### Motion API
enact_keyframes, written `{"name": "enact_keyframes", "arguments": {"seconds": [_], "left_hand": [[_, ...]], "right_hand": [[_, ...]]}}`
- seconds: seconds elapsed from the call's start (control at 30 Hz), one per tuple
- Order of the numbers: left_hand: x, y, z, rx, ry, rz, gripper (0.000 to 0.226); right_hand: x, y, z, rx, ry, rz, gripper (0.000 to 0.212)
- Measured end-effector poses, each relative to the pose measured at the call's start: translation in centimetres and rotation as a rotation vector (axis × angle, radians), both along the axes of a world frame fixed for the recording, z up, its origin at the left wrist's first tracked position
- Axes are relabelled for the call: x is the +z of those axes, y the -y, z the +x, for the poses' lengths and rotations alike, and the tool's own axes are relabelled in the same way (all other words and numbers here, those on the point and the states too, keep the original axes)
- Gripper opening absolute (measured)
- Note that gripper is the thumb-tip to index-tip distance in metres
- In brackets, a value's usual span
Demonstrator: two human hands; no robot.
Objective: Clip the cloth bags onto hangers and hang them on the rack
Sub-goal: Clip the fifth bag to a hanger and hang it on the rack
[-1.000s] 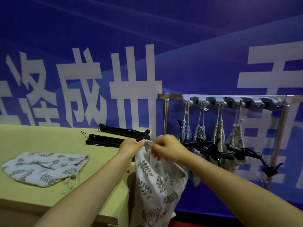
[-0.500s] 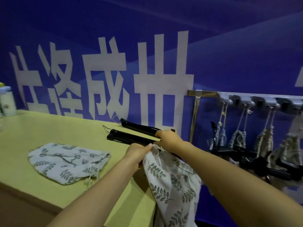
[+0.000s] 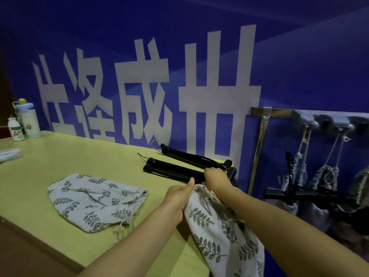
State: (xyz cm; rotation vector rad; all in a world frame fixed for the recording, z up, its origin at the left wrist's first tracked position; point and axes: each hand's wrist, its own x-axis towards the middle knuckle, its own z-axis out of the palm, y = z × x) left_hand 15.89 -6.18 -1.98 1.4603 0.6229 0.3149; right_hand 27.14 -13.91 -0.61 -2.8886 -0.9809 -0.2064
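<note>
A leaf-print cloth bag hangs over the table's right edge, its top gripped by my left hand. My right hand is closed around the end of the nearer black clip hanger, which lies on the yellow table. A second black hanger lies behind it by the wall. Another leaf-print bag lies flat on the table to the left. The rack on the wall at right carries several bags hanging by cords, with black hangers below.
Two bottles stand at the table's far left corner. A white woven item lies at the left edge. A blue banner with large white characters covers the wall behind.
The view has swung left. My right hand left the bag's top and reached forward onto the nearer hanger. My left hand keeps its hold on the bag.
</note>
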Motion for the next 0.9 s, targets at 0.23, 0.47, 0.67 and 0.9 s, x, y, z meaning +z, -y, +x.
{"name": "enact_keyframes", "arguments": {"seconds": [0.23, 0.47, 0.67, 0.9], "left_hand": [[0.9, 1.2, -1.0, 0.063, 0.015, -0.078, 0.062], [2.8, 1.1, -2.5, 0.184, 0.122, -0.176, 0.087], [2.5, 1.5, -2.0, 0.088, 0.163, -0.506, 0.11], [5.1, 8.3, -2.7, 0.249, 0.181, -0.341, 0.061]], "right_hand": [[1.7, 3.3, -1.6, 0.121, 0.237, 0.129, 0.034], [3.4, 9.8, -4.8, 0.226, 0.257, 0.325, 0.036], [3.7, 15.5, -7.7, 0.288, 0.268, 0.32, 0.048], [2.0, 16.1, -14.2, 0.459, 0.308, 0.644, 0.024]]}}
